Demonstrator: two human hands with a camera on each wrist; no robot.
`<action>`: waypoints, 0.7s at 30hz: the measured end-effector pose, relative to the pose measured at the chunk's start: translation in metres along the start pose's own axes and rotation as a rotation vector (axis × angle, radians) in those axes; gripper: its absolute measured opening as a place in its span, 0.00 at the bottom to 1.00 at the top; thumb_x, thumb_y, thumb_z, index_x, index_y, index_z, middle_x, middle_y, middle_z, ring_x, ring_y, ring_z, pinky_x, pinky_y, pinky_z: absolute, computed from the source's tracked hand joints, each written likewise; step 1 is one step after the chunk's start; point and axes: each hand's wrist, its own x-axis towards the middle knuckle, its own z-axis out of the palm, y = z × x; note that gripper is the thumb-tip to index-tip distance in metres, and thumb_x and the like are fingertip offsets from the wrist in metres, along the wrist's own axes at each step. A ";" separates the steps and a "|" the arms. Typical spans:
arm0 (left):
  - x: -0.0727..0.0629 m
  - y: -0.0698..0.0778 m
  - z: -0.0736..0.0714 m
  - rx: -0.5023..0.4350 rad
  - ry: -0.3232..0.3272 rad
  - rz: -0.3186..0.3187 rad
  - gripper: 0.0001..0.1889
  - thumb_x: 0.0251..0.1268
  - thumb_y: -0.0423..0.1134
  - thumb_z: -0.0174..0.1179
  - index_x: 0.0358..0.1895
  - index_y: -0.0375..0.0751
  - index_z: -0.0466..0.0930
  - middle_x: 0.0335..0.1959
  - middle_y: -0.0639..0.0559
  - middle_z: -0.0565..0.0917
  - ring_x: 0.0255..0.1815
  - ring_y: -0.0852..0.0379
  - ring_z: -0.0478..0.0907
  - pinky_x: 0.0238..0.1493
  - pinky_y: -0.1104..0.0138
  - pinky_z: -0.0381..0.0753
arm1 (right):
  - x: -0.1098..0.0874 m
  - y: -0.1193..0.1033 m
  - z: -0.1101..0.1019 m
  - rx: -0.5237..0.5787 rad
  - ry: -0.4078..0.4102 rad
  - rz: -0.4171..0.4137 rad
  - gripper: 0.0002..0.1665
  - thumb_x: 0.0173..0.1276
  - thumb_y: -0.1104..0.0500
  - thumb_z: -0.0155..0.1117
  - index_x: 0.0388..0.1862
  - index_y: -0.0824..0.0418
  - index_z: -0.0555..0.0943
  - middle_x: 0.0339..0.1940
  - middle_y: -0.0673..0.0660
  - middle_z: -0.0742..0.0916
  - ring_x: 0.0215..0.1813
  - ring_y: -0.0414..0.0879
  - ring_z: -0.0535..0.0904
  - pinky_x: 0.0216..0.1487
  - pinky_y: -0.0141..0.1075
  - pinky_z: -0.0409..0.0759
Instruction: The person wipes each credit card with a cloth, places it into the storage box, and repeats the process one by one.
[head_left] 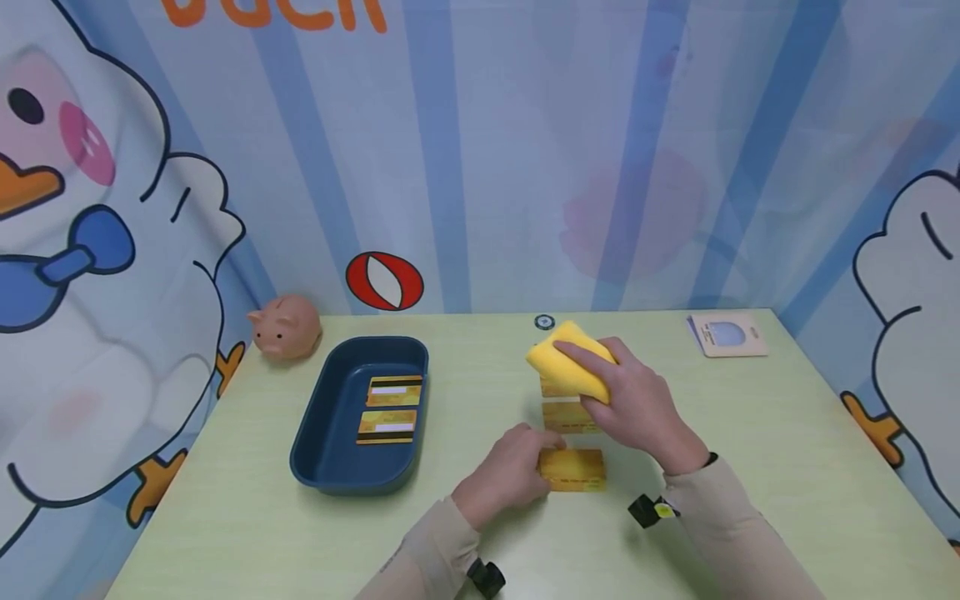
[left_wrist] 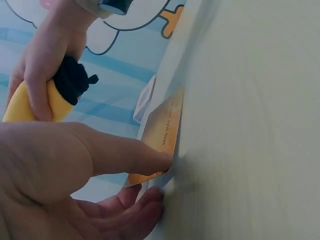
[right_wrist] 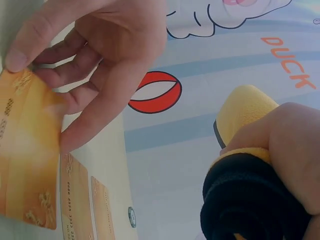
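Observation:
At the front of a short column of gold bank cards, my left hand (head_left: 510,468) pinches the left side of the nearest card (head_left: 573,471). In the left wrist view, the thumb lies on the printed face of this card (left_wrist: 162,127) and other fingers are at its edge. My right hand (head_left: 637,400) grips a folded cloth (head_left: 573,360), yellow outside with a black layer (right_wrist: 250,200) showing in the right wrist view. The cloth is held above two more gold cards, a middle one (head_left: 567,417) and a far one (head_left: 555,388) it partly hides.
Left of the hands stands a blue tray (head_left: 318,454) with two cards, stripe side up, an upper card (head_left: 393,391) and a lower card (head_left: 387,426). A piggy bank (head_left: 287,327), a small round disc (head_left: 544,322) and a flat package (head_left: 727,335) lie along the table's back edge.

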 end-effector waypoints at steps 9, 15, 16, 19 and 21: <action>-0.005 -0.022 -0.014 -0.330 -0.060 0.035 0.28 0.57 0.22 0.69 0.62 0.47 0.87 0.47 0.55 0.84 0.27 0.63 0.76 0.28 0.72 0.78 | -0.001 -0.001 0.000 -0.001 -0.007 0.010 0.43 0.65 0.65 0.70 0.78 0.41 0.73 0.57 0.64 0.80 0.30 0.46 0.73 0.23 0.36 0.72; -0.006 -0.031 -0.025 -0.489 -0.032 0.022 0.28 0.64 0.22 0.61 0.67 0.46 0.83 0.47 0.52 0.87 0.37 0.61 0.81 0.36 0.70 0.80 | 0.001 -0.002 0.000 0.000 0.006 -0.012 0.43 0.65 0.66 0.71 0.78 0.41 0.74 0.56 0.64 0.80 0.29 0.46 0.72 0.23 0.36 0.72; -0.006 -0.032 -0.027 -0.512 -0.022 0.015 0.28 0.66 0.22 0.59 0.69 0.44 0.81 0.49 0.51 0.88 0.41 0.61 0.83 0.38 0.70 0.80 | 0.001 -0.002 0.000 0.000 0.007 -0.014 0.44 0.64 0.66 0.70 0.77 0.41 0.74 0.56 0.64 0.80 0.30 0.46 0.72 0.24 0.36 0.72; -0.005 -0.034 -0.034 -0.600 0.023 -0.017 0.28 0.70 0.24 0.56 0.73 0.40 0.76 0.55 0.44 0.89 0.49 0.56 0.86 0.44 0.67 0.80 | 0.002 -0.005 0.000 0.005 0.008 -0.015 0.44 0.64 0.66 0.71 0.77 0.41 0.74 0.57 0.63 0.80 0.32 0.47 0.74 0.25 0.37 0.73; -0.005 -0.034 -0.039 -0.654 0.059 -0.038 0.27 0.73 0.26 0.55 0.75 0.39 0.73 0.61 0.41 0.86 0.54 0.53 0.86 0.47 0.64 0.82 | 0.003 -0.007 -0.001 0.006 0.011 -0.019 0.43 0.64 0.65 0.71 0.77 0.41 0.74 0.56 0.63 0.80 0.33 0.48 0.75 0.26 0.37 0.75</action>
